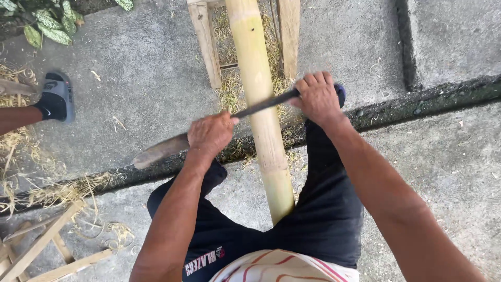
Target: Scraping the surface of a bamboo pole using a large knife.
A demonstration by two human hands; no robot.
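I'm drawing the long blade (pixel 219 128) across the bamboo pole (pixel 263 120), left hand (pixel 209 134) clamped at 9 o'clock, right hand (pixel 317 96) at 3; shavings (pixel 31 193) piling up, pole mostly smooth.

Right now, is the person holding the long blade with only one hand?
No: the left hand presses on the long blade while the right hand grips its handle, with the bamboo pole between them.

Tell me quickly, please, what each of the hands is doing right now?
Left hand: closed over the blade of the long knife.
Right hand: closed on the knife's handle end, across the bamboo pole.
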